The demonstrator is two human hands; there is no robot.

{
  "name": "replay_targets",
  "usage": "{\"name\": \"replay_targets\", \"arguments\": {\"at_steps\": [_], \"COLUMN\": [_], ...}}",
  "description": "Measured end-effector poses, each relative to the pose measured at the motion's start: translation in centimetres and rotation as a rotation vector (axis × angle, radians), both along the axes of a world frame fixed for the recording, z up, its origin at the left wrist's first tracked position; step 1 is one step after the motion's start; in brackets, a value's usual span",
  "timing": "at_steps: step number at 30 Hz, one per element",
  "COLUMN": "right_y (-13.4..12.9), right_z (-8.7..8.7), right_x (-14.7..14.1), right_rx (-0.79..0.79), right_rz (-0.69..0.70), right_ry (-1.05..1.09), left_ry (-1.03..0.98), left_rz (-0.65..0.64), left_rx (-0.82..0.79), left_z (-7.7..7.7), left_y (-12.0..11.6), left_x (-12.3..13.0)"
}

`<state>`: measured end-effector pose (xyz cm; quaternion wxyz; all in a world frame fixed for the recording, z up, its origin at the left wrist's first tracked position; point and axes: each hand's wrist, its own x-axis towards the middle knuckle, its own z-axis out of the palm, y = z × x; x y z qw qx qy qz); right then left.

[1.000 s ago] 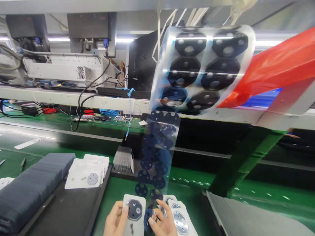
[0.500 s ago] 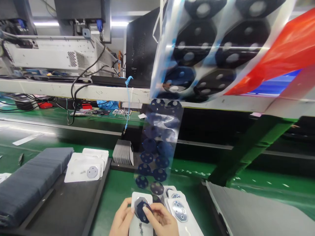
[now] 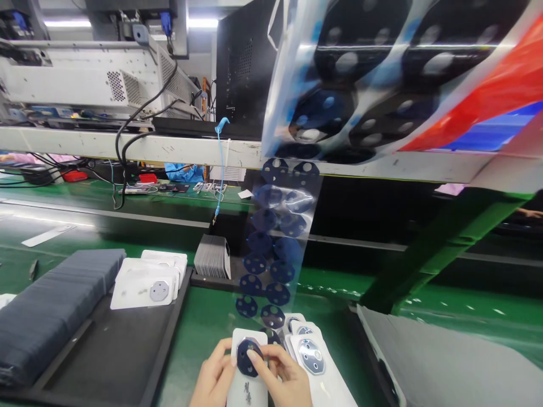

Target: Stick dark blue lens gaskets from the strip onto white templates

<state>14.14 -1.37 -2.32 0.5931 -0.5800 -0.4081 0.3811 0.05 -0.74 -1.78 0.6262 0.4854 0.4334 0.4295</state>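
A white panel (image 3: 247, 394) like a phone back cover, with black characters on it, stands tilted at the bottom centre. My left hand (image 3: 215, 373) grips its left edge between thumb and fingers. Over the panel's octagonal plate lies a dark film sticker (image 3: 246, 357) with round holes. My right hand (image 3: 285, 374) pinches the sticker's right side, the thumb pressing on its face. Behind hangs a clear strip (image 3: 271, 249) with two columns of such dark stickers. Right beside my right hand lies a pile of white panels (image 3: 326, 390) with shiny octagonal plates.
To the left, a black tray (image 3: 106, 350) carries more white panels (image 3: 142, 282) and a dark grey padded block (image 3: 63, 311). A stack of thin plates (image 3: 212, 257) stands behind. A grey-covered tray (image 3: 445, 362) is at right; a white shelf edge (image 3: 178, 150) crosses above.
The dark sticker, earlier offset to the right and tilted, now covers the octagonal plate more squarely. Both hands and the panel appear slightly further right as the view shifts.
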Motion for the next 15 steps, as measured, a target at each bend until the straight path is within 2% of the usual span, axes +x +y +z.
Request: {"name": "replay_targets", "arguments": {"at_steps": [9,15], "right_y": [-0.01,-0.06], "right_z": [-0.41,-0.57], "right_x": [0.09,0.17], "right_rx": [0.0,-0.022], "right_rz": [-0.011,-0.001], "right_ry": [0.018,0.02], "left_ry": [0.012,0.006], "left_rz": [-0.076,-0.06], "left_rx": [0.045,0.04], "left_z": [0.37,0.6], "left_y": [0.01,-0.09], "left_x": [-0.41,-0.29]}}
